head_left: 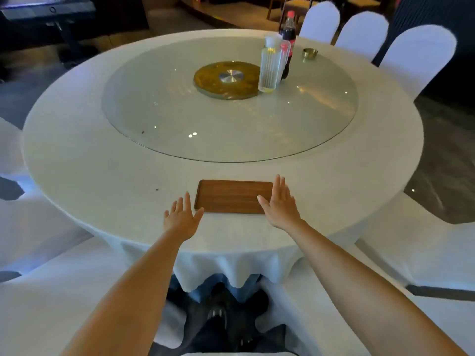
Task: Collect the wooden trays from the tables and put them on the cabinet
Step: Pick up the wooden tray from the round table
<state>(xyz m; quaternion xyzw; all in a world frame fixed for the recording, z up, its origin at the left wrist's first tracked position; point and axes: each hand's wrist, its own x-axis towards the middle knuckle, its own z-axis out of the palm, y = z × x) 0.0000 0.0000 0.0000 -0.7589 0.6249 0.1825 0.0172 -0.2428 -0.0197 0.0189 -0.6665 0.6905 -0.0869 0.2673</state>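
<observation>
Open left hand point(181, 217) and right hand point(280, 204) flank wooden tray point(231, 196).

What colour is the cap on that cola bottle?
Red, on the cola bottle at the table's far side; head view.

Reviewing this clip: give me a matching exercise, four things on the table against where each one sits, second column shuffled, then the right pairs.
Things:
1. wooden tray
2. cola bottle
3. brass ashtray
4. clear plastic bottle

Places:
A. on the glass turntable, just right of its gold hub
B. on the tablecloth at the near edge, between both open hands
C. on the cloth at the far right, off the glass
D. at the far rim of the glass, behind the clear bottle

Pairs: 1-B, 2-D, 3-C, 4-A
</observation>
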